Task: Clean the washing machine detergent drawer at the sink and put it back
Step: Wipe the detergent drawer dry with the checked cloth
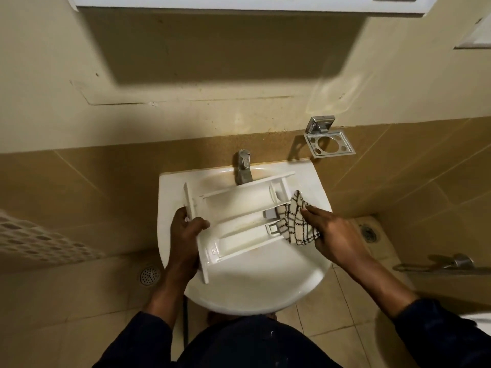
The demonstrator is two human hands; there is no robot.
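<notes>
Left hand (186, 235) wraps the front panel of the detergent drawer (239, 208): fingers curled behind the panel, thumb over its inner face. The drawer is held above the bowl of the sink (265, 296), compartments up, long axis running away to the right.

Right hand (334, 235) has a checked cloth (295, 224) bunched against the drawer's right end. Forefinger lies nearly straight along the top and the thumb is hidden beneath. It reads as a pinch on the cloth rather than a flat press.

Step in hand, as judged: wiping out the compartments.
- The cloth works at the end furthest from the hold, so the left grip must be firm or the drawer will twist.
- Push a cloth corner in with one fingertip around the small grey fittings and into the partition corners, where residue likely lodges.
- Stroke along the channels, not across the ribs.
- The middle channel looks faintly stained and is worth a pass.

The tap (244, 168) stands just behind the drawer's far wall, with no water seen running. Mind knocking it when turning the drawer. A chrome holder (329, 143) sits on the wall beyond, to the right.
</notes>
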